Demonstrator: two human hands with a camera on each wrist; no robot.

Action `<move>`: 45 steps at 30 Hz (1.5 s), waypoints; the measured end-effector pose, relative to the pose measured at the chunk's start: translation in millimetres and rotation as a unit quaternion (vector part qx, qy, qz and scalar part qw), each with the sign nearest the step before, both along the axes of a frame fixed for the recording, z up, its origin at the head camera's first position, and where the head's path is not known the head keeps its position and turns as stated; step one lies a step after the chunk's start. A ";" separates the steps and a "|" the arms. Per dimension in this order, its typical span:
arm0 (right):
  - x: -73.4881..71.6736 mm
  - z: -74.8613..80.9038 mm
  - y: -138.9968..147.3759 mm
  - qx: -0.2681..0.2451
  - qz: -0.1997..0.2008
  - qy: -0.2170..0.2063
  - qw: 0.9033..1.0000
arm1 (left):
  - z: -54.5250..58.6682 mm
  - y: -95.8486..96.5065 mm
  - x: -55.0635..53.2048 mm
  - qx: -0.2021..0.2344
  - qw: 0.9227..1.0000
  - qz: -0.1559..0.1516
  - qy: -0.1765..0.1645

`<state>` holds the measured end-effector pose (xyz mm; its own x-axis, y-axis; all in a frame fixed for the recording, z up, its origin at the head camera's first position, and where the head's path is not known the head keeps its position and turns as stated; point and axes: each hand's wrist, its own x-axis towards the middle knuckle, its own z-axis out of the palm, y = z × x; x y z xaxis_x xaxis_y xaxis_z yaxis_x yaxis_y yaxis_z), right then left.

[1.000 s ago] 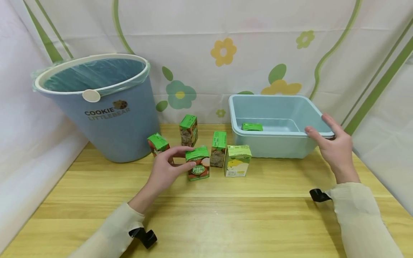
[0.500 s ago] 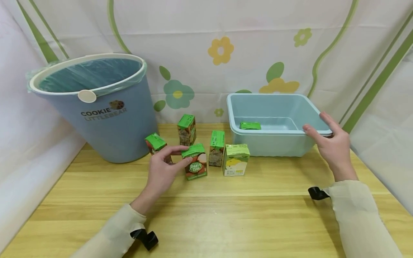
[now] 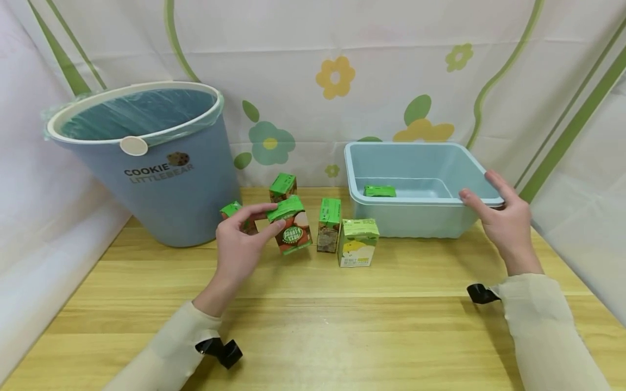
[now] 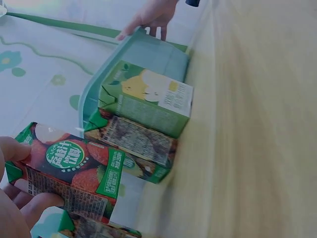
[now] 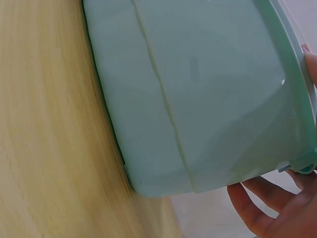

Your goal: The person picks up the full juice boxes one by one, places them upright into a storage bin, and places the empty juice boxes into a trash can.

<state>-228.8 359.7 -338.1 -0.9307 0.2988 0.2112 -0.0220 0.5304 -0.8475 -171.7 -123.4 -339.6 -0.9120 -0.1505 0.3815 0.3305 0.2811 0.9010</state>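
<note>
My left hand (image 3: 238,244) pinches a juice box (image 3: 292,229) near its green top, thumb on the near face. The carton has a red and dark fruit print; strawberries show on it (image 4: 74,161) in the left wrist view. It hangs slightly tilted, its lower edge above the tabletop. At the right, my right hand (image 3: 511,231) grips the front right corner of a light blue plastic bin (image 3: 411,220), thumb over the rim. In the right wrist view, fingers (image 5: 247,210) curl below the bin's rim. Inside the bin, one green-topped carton (image 3: 380,191) shows.
A pear-printed carton (image 3: 358,244) and a brown-sided carton (image 3: 330,225) stand before the bin. Behind my left hand are two more green-topped cartons, one at the back (image 3: 282,184) and one partly hidden (image 3: 231,208). A tall blue bucket (image 3: 181,201) with a bag liner stands left.
My left hand has raised the juice box off the table and tilted it, moving slightly left and back. The right hand keeps its grip on the bin.
</note>
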 end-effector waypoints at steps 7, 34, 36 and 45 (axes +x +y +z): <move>0.1 -0.1 0.4 0.002 0.000 0.004 1.000 | 10.1 5.0 -4.9 -0.006 0.999 0.033 0.028; 0.0 -1.0 -0.8 0.000 0.007 0.007 1.000 | 50.0 37.7 -41.8 0.078 0.991 0.050 0.101; -0.1 -0.7 -1.5 0.000 0.008 0.010 1.000 | 51.6 41.5 -44.1 0.085 0.990 0.050 0.099; 0.9 -1.5 -0.3 -0.001 0.005 0.012 1.000 | 53.7 64.2 -55.4 0.152 0.985 0.037 0.072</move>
